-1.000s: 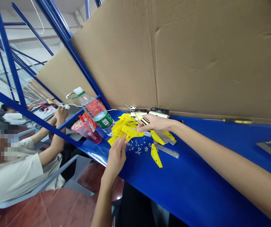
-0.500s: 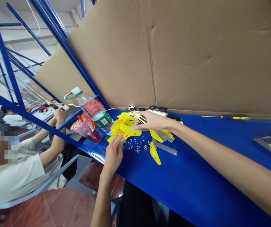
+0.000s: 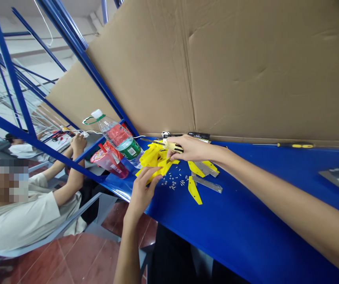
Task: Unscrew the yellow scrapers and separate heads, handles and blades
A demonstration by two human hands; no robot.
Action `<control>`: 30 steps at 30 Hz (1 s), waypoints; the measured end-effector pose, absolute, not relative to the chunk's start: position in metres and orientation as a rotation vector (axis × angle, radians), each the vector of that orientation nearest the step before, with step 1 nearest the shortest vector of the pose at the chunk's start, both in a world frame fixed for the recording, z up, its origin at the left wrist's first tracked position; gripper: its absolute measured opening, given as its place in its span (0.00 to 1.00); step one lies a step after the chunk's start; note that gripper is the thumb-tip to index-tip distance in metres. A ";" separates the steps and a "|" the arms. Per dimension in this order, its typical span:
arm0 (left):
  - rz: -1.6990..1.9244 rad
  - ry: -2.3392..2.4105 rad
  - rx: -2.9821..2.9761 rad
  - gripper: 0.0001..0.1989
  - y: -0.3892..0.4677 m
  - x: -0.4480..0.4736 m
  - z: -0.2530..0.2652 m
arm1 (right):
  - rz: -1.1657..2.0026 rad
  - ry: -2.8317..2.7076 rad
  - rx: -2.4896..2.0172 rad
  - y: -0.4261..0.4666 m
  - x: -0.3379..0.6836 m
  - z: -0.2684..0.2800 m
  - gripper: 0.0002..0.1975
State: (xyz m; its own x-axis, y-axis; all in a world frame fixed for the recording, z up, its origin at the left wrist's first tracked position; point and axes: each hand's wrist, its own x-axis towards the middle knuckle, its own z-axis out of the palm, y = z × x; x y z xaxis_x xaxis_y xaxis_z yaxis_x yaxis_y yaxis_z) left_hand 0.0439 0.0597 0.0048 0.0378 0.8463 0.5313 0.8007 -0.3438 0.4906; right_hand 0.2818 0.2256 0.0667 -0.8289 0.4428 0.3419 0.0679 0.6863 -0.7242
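Over the blue table (image 3: 255,201) in the head view, my right hand (image 3: 190,148) was closed around a screwdriver (image 3: 174,147), its shaft pointing toward the water bottle (image 3: 119,136). My left hand (image 3: 142,189) gripped a yellow part (image 3: 165,167) beside the yellow pile (image 3: 150,154), with small nuts and screws (image 3: 173,182) lying nearby.

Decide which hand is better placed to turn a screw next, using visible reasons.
Probably the right: the right hand grips the screwdriver, while the left hand touches a yellow part and shows no tool.

Cream-and-black screwdriver (image 3: 173,147) (shaft (image 3: 152,141) leftward), near a tilted yellow piece (image 3: 165,167).
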 end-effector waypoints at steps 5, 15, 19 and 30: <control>1.095 1.816 2.278 0.15 0.061 0.044 0.007 | 0.700 -2.536 -0.418 0.221 0.281 0.073 0.10; 0.972 1.974 2.327 0.16 0.060 0.048 0.002 | 0.672 -2.490 -0.560 0.230 0.290 0.072 0.09; 0.911 1.952 2.328 0.16 0.058 0.050 0.000 | 0.747 -2.524 -0.553 0.230 0.290 0.068 0.09; 0.895 2.053 2.229 0.17 0.058 0.047 -0.001 | 0.875 -2.569 -0.681 0.239 0.296 0.066 0.10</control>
